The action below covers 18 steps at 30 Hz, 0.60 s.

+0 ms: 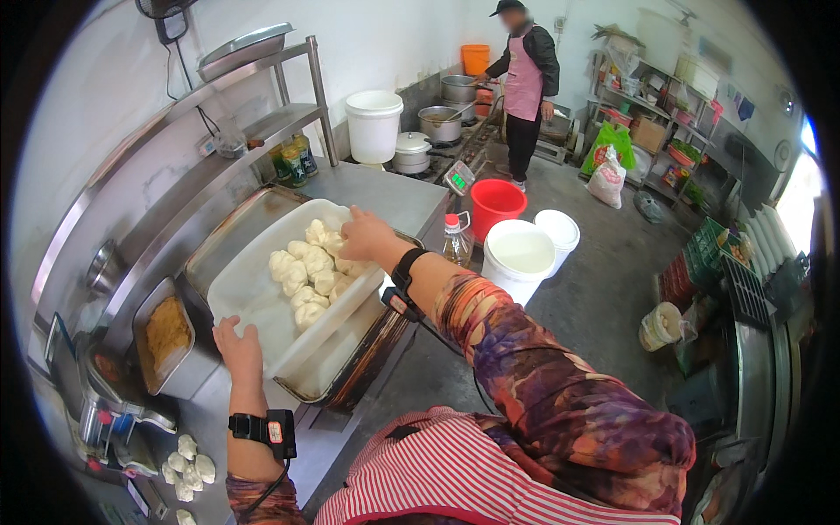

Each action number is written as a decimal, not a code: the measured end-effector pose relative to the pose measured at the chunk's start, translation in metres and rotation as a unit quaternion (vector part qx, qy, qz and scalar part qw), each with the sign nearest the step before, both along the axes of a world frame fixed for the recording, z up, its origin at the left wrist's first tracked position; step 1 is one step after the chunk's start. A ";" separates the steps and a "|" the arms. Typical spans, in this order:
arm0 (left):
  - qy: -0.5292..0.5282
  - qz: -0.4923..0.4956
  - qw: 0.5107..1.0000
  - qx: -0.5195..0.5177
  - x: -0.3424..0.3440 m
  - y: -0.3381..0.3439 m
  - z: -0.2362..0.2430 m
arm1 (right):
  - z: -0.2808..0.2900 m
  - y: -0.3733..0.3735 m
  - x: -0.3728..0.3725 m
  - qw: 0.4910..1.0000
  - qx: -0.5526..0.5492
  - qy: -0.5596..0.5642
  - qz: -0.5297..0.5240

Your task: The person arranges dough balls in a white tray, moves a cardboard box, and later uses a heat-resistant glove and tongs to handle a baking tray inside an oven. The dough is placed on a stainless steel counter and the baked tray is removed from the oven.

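Observation:
A white plastic tub [249, 302] rests over baking trays on the steel counter in front of me. Several pale, lumpy pieces of dough [311, 262] are heaped toward its right side. At the tub's far right end, my right hand [367, 236] is closed over the rim, its fingertips beside the dough. By the near left corner, my left hand [238, 346] has its fingers apart; whether it touches the tub's edge I cannot tell. A dark-edged baking tray [354, 372] sticks out beneath the tub on the near side.
Left of the tub stands a metal pan [150, 319] of yellow-brown filling, with small dough pieces [188, 468] nearer me. Beyond the counter are a red bucket [497, 203], white buckets [520, 249] and an oil bottle [455, 241]. A person [528, 79] stands by the stove pots [440, 124].

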State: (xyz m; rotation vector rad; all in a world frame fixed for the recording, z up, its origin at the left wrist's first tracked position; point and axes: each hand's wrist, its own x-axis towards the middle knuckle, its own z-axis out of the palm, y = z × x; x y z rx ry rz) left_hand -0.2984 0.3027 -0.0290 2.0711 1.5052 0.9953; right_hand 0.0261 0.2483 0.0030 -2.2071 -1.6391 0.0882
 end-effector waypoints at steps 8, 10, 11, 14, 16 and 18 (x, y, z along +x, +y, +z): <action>-0.006 -0.012 1.000 0.002 -0.002 0.005 -0.004 | 0.001 -0.003 -0.002 1.000 -0.001 -0.001 -0.004; -0.010 -0.008 1.000 0.005 -0.001 0.006 -0.005 | 0.001 -0.001 -0.003 1.000 0.000 -0.011 -0.008; -0.012 -0.006 1.000 0.005 -0.002 0.005 -0.006 | 0.001 0.000 -0.003 1.000 0.004 -0.010 -0.006; -0.014 -0.004 1.000 0.003 -0.001 0.004 -0.006 | 0.000 -0.001 -0.002 1.000 0.001 -0.009 -0.002; -0.013 -0.006 1.000 0.000 -0.001 0.004 -0.005 | 0.001 -0.001 -0.002 1.000 0.001 -0.006 -0.001; -0.008 -0.005 1.000 -0.002 -0.002 0.003 -0.003 | 0.002 -0.001 -0.003 1.000 -0.001 -0.007 -0.003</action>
